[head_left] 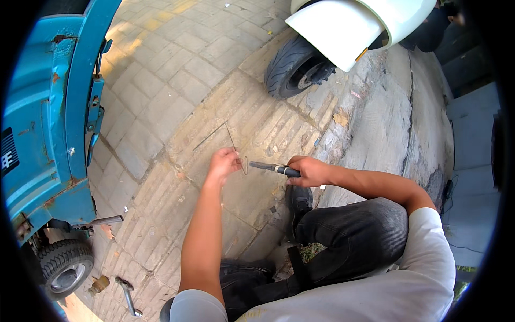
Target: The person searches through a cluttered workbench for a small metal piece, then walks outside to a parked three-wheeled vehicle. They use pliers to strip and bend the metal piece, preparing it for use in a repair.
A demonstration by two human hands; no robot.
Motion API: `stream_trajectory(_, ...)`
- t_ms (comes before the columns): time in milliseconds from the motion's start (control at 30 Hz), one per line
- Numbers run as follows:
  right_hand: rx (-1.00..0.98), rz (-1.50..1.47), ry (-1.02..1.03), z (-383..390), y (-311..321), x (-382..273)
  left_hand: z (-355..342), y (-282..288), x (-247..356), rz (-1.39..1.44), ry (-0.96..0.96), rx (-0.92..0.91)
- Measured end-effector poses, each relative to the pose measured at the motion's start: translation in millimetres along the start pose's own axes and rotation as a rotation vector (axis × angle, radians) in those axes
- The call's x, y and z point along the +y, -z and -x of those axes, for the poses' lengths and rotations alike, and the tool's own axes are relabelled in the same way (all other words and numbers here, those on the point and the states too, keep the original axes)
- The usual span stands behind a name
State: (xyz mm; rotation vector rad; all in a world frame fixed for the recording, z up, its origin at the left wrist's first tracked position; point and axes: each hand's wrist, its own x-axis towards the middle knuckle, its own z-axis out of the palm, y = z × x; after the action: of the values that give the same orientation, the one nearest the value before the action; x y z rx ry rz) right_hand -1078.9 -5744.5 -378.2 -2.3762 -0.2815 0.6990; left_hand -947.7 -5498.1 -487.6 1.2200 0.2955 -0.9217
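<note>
My left hand (224, 163) is closed around a thin bent metal wire (230, 135), held above the paved ground. One long stretch of the wire angles up and away to the left from the fingers, while a small crooked bend shows at their right. My right hand (307, 171) grips the dark handle of pliers (264, 166), whose grey metal end points left toward the wire's small bend. A narrow gap seems to lie between the metal tip and the wire. The exact shape of the jaws is hard to make out.
A blue, rusty vehicle (75, 107) stands at the left. Ahead is a white scooter's front wheel (294, 67). A metal wrench-like tool (129, 298) and a brownish fitting (98, 285) lie at lower left. My dark shoe (300, 202) rests below the right hand.
</note>
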Motion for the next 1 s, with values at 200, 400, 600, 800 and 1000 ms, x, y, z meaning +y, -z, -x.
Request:
stream_trajectory(200, 0.133, 0.093, 0.146, 1, 74, -47, 76, -19, 112, 0.087, -0.238, -0.119)
stream_trajectory(400, 0.14, 0.13, 0.33, -23, 86, -83, 116, -11, 137, 0.072, -0.327, -0.14)
stream_trajectory(600, 0.142, 0.196, 0.358, -28, 78, -97, 132, 2, 138, 0.048, -0.332, -0.156)
stream_trajectory(800, 0.147, 0.193, 0.388, -32, 72, -101, 137, 1, 137, -0.001, -0.331, -0.125)
stream_trajectory(1000, 0.142, 0.196, 0.363, -32, 71, -100, 136, -1, 139, -0.042, -0.344, -0.116)
